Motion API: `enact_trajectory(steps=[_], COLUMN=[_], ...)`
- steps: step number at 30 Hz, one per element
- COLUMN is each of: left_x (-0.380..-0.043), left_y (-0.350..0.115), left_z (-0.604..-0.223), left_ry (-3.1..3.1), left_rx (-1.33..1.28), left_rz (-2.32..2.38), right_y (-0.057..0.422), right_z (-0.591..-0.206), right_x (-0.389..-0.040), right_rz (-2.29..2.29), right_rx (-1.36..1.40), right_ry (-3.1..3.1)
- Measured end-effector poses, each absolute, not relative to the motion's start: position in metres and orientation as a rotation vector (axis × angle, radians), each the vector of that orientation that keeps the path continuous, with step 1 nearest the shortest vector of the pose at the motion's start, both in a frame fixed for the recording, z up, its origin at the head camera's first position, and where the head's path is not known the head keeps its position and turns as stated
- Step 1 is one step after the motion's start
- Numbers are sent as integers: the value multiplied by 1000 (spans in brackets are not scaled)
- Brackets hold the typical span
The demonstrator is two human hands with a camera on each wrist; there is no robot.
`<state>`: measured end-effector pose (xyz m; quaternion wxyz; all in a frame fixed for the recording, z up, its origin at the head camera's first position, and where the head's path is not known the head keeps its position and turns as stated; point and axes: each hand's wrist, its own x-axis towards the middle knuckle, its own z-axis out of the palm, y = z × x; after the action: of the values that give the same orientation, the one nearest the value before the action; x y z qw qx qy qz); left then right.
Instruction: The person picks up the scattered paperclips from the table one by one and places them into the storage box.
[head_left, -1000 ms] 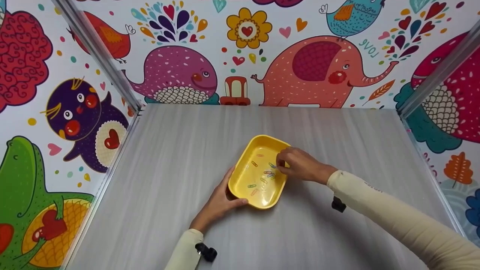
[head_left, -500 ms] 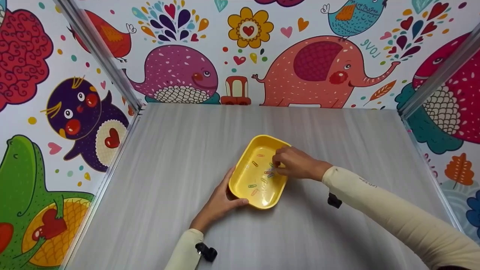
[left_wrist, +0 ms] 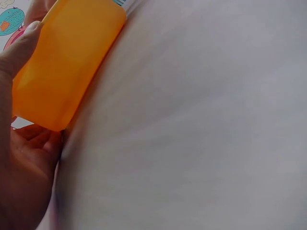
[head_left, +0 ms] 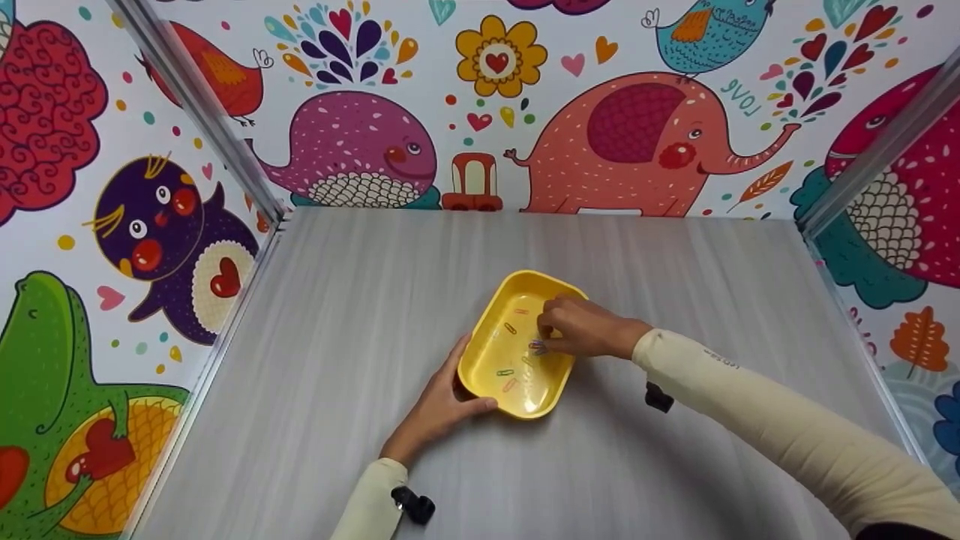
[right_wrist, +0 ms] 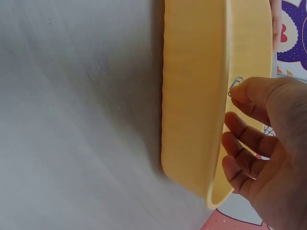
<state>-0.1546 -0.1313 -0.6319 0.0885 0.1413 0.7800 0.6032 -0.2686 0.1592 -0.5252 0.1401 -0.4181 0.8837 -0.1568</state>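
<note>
A yellow plastic tray (head_left: 551, 379) stands on the table in the head view, with several coloured paper clips in it. Among them are a green paper clip (head_left: 505, 373) and an orange one (head_left: 511, 328). My left hand (head_left: 439, 405) grips the tray's near left corner, thumb at the rim; its side wall (left_wrist: 72, 57) fills the top left of the left wrist view. Over the tray's right rim reaches my right hand (head_left: 589, 326). In the right wrist view, its thumb and forefinger pinch a blue paper clip (right_wrist: 235, 83) inside the tray. The other fingers are loosely bent.
The grey wood-grain table (head_left: 360, 300) surrounds the tray. White walls with cartoon animals, such as a pink elephant (head_left: 622, 150), stand behind and at both sides. Metal corner strips (head_left: 202, 112) join the walls.
Inside the tray my right hand has moved a little to the left, towards the cluster of paper clips. My left hand and the tray have stayed in place.
</note>
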Motion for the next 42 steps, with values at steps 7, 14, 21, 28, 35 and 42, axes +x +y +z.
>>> enact_trajectory(steps=[7, 14, 21, 28, 35, 42], left_x=[-155, -154, -154, -154, -155, -155], left_y=[-133, -131, -130, -131, -130, -130], left_z=[-636, -635, -633, -633, -632, -630], left_ry=[2324, 2342, 2341, 2346, 2339, 2327], left_rx=[444, 444, 435, 448, 422, 393], left_rz=[1804, 1786, 1786, 1791, 1783, 1790], right_y=[155, 152, 151, 155, 161, 174], right_z=[-521, -518, -520, -520, -509, -515], right_x=[-275, -279, -282, -284, -274, -259], right_rz=[-471, -483, -504, -664, -911, -1135], right_rx=[-1205, -1129, -1021, -951, -940, -793], right_ry=[2486, 2414, 2380, 2337, 2334, 2404])
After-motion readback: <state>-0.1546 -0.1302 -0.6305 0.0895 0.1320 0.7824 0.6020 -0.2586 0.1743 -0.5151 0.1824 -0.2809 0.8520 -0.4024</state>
